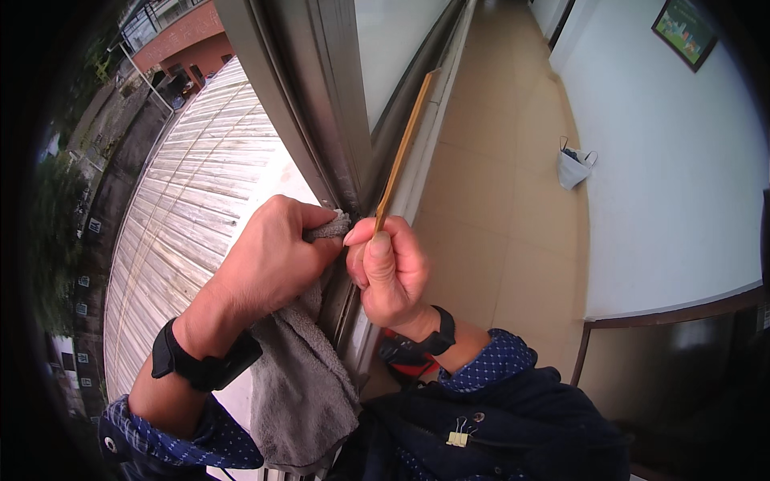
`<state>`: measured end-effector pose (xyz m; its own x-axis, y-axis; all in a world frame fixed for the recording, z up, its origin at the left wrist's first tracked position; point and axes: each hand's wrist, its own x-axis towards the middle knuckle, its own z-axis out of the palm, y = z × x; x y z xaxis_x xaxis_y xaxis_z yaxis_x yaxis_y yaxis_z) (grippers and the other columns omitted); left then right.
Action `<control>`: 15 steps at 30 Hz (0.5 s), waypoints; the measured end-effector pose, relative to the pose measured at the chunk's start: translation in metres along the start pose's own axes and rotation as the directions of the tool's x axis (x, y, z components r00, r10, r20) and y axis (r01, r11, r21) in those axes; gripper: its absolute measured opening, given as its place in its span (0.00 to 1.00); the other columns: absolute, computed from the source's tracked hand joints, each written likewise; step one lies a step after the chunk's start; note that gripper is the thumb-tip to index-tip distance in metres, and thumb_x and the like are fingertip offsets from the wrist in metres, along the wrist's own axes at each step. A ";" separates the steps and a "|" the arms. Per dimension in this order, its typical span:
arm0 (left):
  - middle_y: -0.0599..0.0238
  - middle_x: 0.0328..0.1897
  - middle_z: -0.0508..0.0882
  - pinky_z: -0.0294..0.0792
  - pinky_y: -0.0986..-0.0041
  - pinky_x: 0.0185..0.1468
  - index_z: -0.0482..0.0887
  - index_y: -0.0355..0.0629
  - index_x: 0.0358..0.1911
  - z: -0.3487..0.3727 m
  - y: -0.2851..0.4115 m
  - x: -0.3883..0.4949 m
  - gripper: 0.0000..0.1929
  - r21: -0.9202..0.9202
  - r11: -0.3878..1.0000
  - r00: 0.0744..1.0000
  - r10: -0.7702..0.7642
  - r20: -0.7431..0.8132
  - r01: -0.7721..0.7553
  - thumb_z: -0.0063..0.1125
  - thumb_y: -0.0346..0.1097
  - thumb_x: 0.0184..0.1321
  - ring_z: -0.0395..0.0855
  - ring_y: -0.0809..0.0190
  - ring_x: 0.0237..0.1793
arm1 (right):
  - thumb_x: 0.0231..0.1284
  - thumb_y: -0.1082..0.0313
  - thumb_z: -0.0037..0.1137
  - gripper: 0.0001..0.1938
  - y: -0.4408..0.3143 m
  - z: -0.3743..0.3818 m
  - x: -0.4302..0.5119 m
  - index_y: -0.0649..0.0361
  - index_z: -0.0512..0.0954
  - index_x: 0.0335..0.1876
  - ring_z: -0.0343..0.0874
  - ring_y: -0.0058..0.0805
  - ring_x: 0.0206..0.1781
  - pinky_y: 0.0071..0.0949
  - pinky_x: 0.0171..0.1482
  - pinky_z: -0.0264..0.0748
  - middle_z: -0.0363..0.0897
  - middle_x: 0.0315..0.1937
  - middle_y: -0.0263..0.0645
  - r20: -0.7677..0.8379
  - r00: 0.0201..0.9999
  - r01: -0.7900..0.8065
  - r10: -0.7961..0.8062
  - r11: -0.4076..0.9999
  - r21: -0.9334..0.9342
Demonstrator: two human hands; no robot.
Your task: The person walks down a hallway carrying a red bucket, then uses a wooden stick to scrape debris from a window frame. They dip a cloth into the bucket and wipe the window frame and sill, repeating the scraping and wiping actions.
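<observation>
My left hand (274, 258) grips a grey terry cloth (307, 391). A bunched end of it sticks out between thumb and finger, close to the foot of the metal window frame (313, 90). The rest of the cloth hangs down over the window track (340, 306). In my right hand (391, 270) is a thin yellowish-brown stick (406, 147), pinched between thumb and fingers and pointing up and away along the sill. Its lower end is hidden in the fist. Both hands are almost touching over the track.
Outside on the left lies a corrugated roof (192, 198). A tiled corridor floor (481, 180) runs along the right. A white bag (572, 168) stands against the wall, below a framed picture (684, 33). A red and black object (406, 358) sits beneath my right forearm.
</observation>
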<state>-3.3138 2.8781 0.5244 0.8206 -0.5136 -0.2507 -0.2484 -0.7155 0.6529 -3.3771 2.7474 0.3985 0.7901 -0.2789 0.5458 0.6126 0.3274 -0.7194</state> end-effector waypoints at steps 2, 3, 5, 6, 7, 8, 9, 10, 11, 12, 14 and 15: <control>0.62 0.21 0.82 0.75 0.70 0.36 0.91 0.28 0.43 0.001 -0.003 0.004 0.16 0.025 0.999 0.999 0.048 -0.004 -0.048 0.69 0.40 0.68 0.75 0.77 0.32 | 0.88 0.59 0.44 0.16 0.000 0.000 0.000 0.65 0.77 0.48 0.65 0.12 0.24 0.19 0.29 0.64 0.68 0.22 0.25 0.002 1.000 -0.015 0.015 1.000 -0.001; 0.61 0.22 0.82 0.76 0.69 0.37 0.91 0.29 0.43 0.002 -0.005 0.008 0.16 0.038 0.997 0.998 0.068 -0.006 -0.068 0.68 0.40 0.69 0.76 0.77 0.32 | 0.88 0.59 0.44 0.16 0.001 0.000 0.001 0.65 0.77 0.48 0.65 0.12 0.24 0.19 0.29 0.64 0.68 0.22 0.25 0.007 1.000 -0.007 0.007 1.000 0.010; 0.59 0.21 0.82 0.76 0.69 0.37 0.91 0.28 0.41 0.006 -0.011 0.017 0.15 0.094 0.992 0.996 0.086 -0.038 -0.082 0.68 0.39 0.67 0.77 0.76 0.32 | 0.87 0.59 0.45 0.15 0.001 0.001 0.002 0.65 0.77 0.49 0.65 0.12 0.25 0.19 0.29 0.64 0.68 0.22 0.25 0.017 1.000 -0.024 0.024 1.000 0.004; 0.59 0.21 0.82 0.77 0.68 0.37 0.90 0.28 0.40 0.008 -0.014 0.020 0.15 0.120 0.989 0.994 0.094 -0.053 -0.087 0.67 0.38 0.67 0.77 0.75 0.32 | 0.87 0.59 0.45 0.15 0.002 0.001 0.002 0.65 0.77 0.49 0.65 0.12 0.25 0.19 0.29 0.64 0.69 0.23 0.25 0.017 0.999 -0.038 0.038 0.999 0.001; 0.49 0.24 0.83 0.78 0.65 0.39 0.90 0.28 0.40 0.011 -0.016 0.022 0.14 0.113 0.989 0.992 0.103 -0.066 -0.096 0.67 0.36 0.64 0.82 0.63 0.34 | 0.87 0.59 0.45 0.15 0.002 0.001 0.003 0.65 0.77 0.49 0.65 0.12 0.25 0.18 0.30 0.64 0.68 0.23 0.25 0.029 0.999 -0.028 0.028 1.000 -0.004; 0.40 0.27 0.83 0.79 0.62 0.41 0.90 0.28 0.39 0.012 -0.018 0.024 0.13 0.109 0.988 0.990 0.114 -0.079 -0.105 0.66 0.34 0.60 0.87 0.50 0.36 | 0.87 0.59 0.46 0.15 0.002 0.001 0.003 0.65 0.77 0.49 0.65 0.12 0.26 0.18 0.30 0.64 0.68 0.23 0.25 0.035 0.999 -0.024 0.024 1.000 -0.009; 0.30 0.31 0.84 0.80 0.58 0.43 0.90 0.27 0.39 0.014 -0.019 0.025 0.13 0.100 0.989 0.990 0.116 -0.083 -0.108 0.65 0.32 0.57 0.92 0.38 0.38 | 0.87 0.59 0.46 0.15 0.001 0.001 0.003 0.65 0.77 0.50 0.65 0.12 0.26 0.18 0.30 0.64 0.68 0.24 0.25 0.036 0.999 -0.024 0.024 1.000 -0.007; 0.32 0.30 0.84 0.80 0.59 0.42 0.90 0.27 0.39 0.013 -0.019 0.027 0.14 0.098 0.993 0.994 0.081 -0.080 -0.073 0.67 0.34 0.56 0.92 0.39 0.39 | 0.87 0.60 0.47 0.14 0.001 0.001 0.004 0.65 0.77 0.50 0.64 0.11 0.26 0.18 0.30 0.64 0.68 0.25 0.25 0.047 0.999 -0.021 0.022 1.000 -0.014; 0.32 0.29 0.84 0.80 0.59 0.42 0.90 0.27 0.38 0.013 -0.018 0.028 0.14 0.089 0.992 0.992 0.096 -0.083 -0.089 0.68 0.35 0.57 0.92 0.39 0.38 | 0.87 0.61 0.47 0.14 0.001 0.002 0.004 0.65 0.77 0.50 0.65 0.11 0.27 0.18 0.30 0.64 0.68 0.25 0.25 0.041 0.999 -0.026 0.027 0.999 -0.036; 0.33 0.29 0.84 0.80 0.59 0.41 0.90 0.27 0.38 0.013 -0.017 0.028 0.14 0.083 0.992 0.991 0.105 -0.087 -0.098 0.68 0.36 0.57 0.93 0.40 0.37 | 0.86 0.61 0.47 0.13 0.000 0.001 0.005 0.64 0.77 0.50 0.65 0.11 0.27 0.18 0.30 0.64 0.68 0.25 0.25 0.040 0.999 -0.021 0.023 0.999 -0.046; 0.34 0.27 0.84 0.80 0.59 0.40 0.90 0.28 0.37 0.012 -0.013 0.029 0.15 0.098 0.990 0.990 0.112 -0.086 -0.103 0.69 0.37 0.57 0.93 0.42 0.36 | 0.86 0.63 0.48 0.12 0.001 0.001 0.006 0.64 0.78 0.49 0.67 0.12 0.27 0.19 0.31 0.66 0.71 0.26 0.27 0.036 0.998 -0.041 0.043 0.997 -0.067; 0.35 0.27 0.84 0.80 0.59 0.39 0.89 0.28 0.36 0.013 -0.012 0.029 0.15 0.118 0.988 0.991 0.107 -0.082 -0.097 0.70 0.38 0.57 0.93 0.43 0.36 | 0.86 0.64 0.48 0.11 0.001 0.000 0.007 0.64 0.78 0.49 0.68 0.13 0.27 0.19 0.31 0.67 0.72 0.26 0.27 0.040 0.999 -0.023 0.027 0.995 -0.098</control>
<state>-3.2938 2.8660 0.5003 0.8289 -0.5465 -0.1196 -0.3856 -0.7131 0.5855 -3.3716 2.7458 0.4017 0.8065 -0.2333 0.5432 0.5893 0.2437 -0.7703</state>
